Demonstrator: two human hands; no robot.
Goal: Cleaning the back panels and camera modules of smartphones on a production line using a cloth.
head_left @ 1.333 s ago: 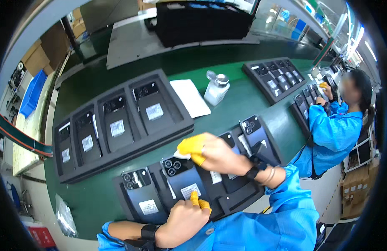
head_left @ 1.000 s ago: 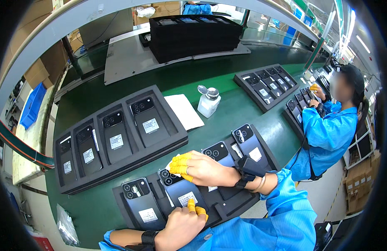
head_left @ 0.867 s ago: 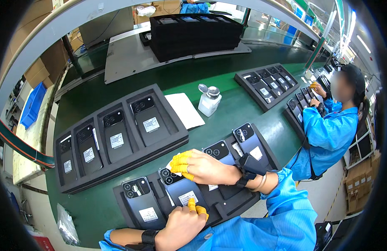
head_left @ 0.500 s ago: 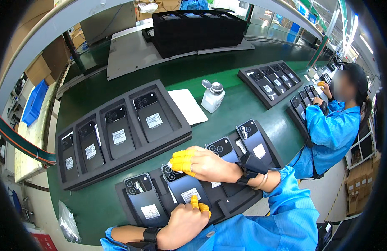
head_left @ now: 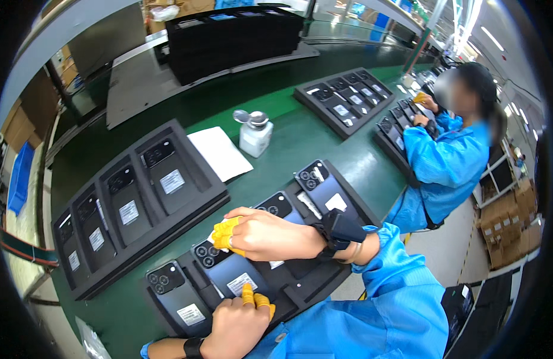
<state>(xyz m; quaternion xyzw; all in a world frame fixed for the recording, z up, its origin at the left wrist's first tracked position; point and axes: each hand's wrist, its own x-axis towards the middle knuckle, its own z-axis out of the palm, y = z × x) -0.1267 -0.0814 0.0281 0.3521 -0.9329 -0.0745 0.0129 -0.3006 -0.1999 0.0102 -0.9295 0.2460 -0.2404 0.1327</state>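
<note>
My right hand (head_left: 252, 233) reaches across from the right, its yellow-cotted fingers pinched together. A bit of white material shows at their tips, beside the camera block of a dark blue phone (head_left: 225, 267). My left hand (head_left: 237, 326), also in yellow finger cots, rests on that phone's lower part, one finger stretched onto its white label (head_left: 242, 283). The phone lies back up in a black foam tray (head_left: 366, 212). Left of it is another dark phone (head_left: 182, 302); to the right are a phone (head_left: 276, 205) partly behind my right hand and a phone (head_left: 330, 188) at the tray's far end.
A larger foam tray (head_left: 139, 236) with several black phones stands at left. Behind are white paper (head_left: 220, 154), a white dispenser bottle (head_left: 255, 136), another phone tray (head_left: 348, 102) and a black tray stack (head_left: 234, 45). A co-worker (head_left: 447, 143) works at right; a plastic bag (head_left: 92, 341) lies near left.
The whole view has shifted, so the trays and bottle appear farther left. My right hand stays by the same phone's cameras, and my left finger stays on its label.
</note>
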